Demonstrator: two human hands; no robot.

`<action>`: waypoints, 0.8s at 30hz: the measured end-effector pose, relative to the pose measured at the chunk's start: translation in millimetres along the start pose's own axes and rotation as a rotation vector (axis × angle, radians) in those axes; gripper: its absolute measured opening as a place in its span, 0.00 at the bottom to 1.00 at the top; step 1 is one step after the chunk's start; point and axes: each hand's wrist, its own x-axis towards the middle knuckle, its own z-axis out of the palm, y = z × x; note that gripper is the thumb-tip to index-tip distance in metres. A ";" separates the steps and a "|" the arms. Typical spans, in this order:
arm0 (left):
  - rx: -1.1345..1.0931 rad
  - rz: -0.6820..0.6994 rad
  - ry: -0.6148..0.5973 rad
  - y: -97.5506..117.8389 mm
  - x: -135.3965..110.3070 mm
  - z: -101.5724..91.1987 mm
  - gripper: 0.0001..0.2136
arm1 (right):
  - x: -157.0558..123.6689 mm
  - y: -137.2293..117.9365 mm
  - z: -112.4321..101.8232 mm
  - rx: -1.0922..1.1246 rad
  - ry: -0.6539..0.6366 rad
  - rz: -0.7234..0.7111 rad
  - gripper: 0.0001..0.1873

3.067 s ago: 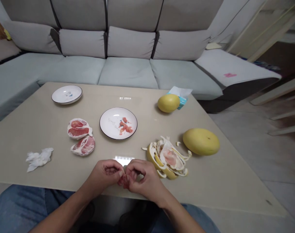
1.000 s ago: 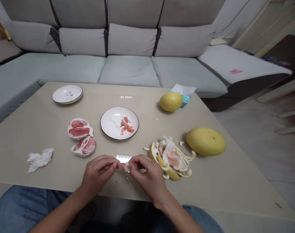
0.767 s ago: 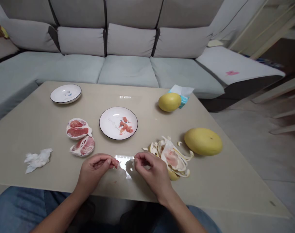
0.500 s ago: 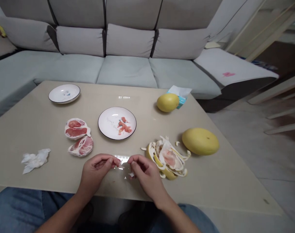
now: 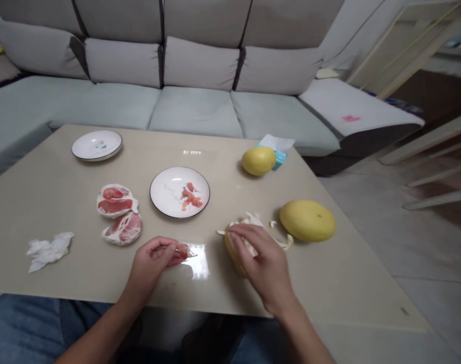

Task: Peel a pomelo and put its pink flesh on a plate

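Observation:
My left hand (image 5: pixel 156 260) is closed in a pinch on a piece of pomelo flesh (image 5: pixel 183 249), with thin pale membrane trailing from its right side. Over the heap of pomelo peel (image 5: pixel 234 255) hovers my right hand (image 5: pixel 262 265), thumb and forefinger tips close together; whatever lies between them cannot be made out. Much of the peel is hidden beneath that hand. A white plate (image 5: pixel 169 202) beyond my hands bears several pieces of red pomelo flesh (image 5: pixel 192 199). Left of it lie two peeled pomelo chunks (image 5: pixel 116 202), red flesh showing through white membrane.
Two whole yellow pomelos stand on the right: one (image 5: pixel 308 221) beside the peel, another (image 5: pixel 258 161) farther back against a blue tissue pack (image 5: pixel 279 157). A second plate (image 5: pixel 97 145) is at the far left. Crumpled tissue (image 5: pixel 50 251) lies near left. A sofa (image 5: pixel 196 111) borders the table.
My right hand has moved right, away from my left hand, to above the peel heap. My left hand still pinches the pomelo flesh. The view has shifted slightly.

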 end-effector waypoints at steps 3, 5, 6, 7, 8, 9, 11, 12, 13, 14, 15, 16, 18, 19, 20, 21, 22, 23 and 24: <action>-0.023 -0.010 0.014 1.0 -1.0 4.4 0.17 | -11.1 -26.9 22.1 0.176 -0.171 -0.026 0.09; -0.031 -0.008 0.009 1.3 -1.9 6.5 0.17 | -16.3 -38.1 33.4 0.241 -0.233 -0.016 0.10; -0.032 -0.003 0.002 1.3 -2.3 7.2 0.17 | -17.7 -41.0 37.0 0.263 -0.250 -0.005 0.08; -0.033 0.006 -0.002 1.2 -2.7 7.5 0.16 | -18.2 -42.5 39.1 0.280 -0.261 0.008 0.06; -0.032 0.014 -0.002 1.0 -3.1 7.4 0.16 | -18.1 -43.2 40.0 0.293 -0.267 0.024 0.04; -0.029 0.020 0.002 0.8 -3.4 7.1 0.16 | -17.4 -43.5 39.7 0.305 -0.275 0.045 0.03; -0.020 0.024 0.009 0.1 -3.8 5.8 0.16 | -15.4 -44.2 37.0 0.330 -0.296 0.093 0.04; -0.018 0.020 0.005 -0.3 -3.9 5.0 0.15 | -14.4 -45.0 35.4 0.343 -0.306 0.117 0.05; -0.022 0.012 -0.007 -0.6 -4.0 4.3 0.15 | -13.6 -46.1 33.9 0.351 -0.312 0.137 0.05; -0.034 0.001 -0.027 -1.0 -4.0 3.8 0.14 | -13.1 -47.4 32.8 0.355 -0.314 0.152 0.05; -0.054 -0.008 -0.048 -1.4 -4.0 3.4 0.13 | -12.8 -48.8 32.1 0.354 -0.312 0.161 0.06; -0.078 -0.017 -0.071 -1.8 -4.0 3.3 0.13 | -12.7 -50.0 31.7 0.349 -0.310 0.167 0.06; -0.125 -0.031 -0.106 -2.6 -3.8 3.3 0.12 | -12.8 -51.9 31.8 0.346 -0.305 0.185 0.06; -0.145 -0.036 -0.118 -3.0 -3.6 3.4 0.11 | -12.7 -52.3 32.0 0.354 -0.302 0.200 0.06; -0.165 -0.041 -0.127 -3.3 -3.5 3.5 0.11 | -12.5 -52.4 32.1 0.369 -0.301 0.217 0.07; -0.185 -0.048 -0.135 -3.4 -3.3 3.6 0.11 | -12.1 -52.2 32.0 0.391 -0.304 0.238 0.07; -0.205 -0.060 -0.145 -3.3 -3.1 3.6 0.11 | -11.6 -51.8 31.8 0.419 -0.312 0.263 0.08; -0.225 -0.077 -0.153 -2.9 -2.9 3.6 0.11 | -11.1 -51.1 31.5 0.452 -0.327 0.291 0.08; -0.246 -0.098 -0.161 -2.4 -2.7 3.6 0.11 | -10.5 -50.2 31.1 0.487 -0.347 0.321 0.09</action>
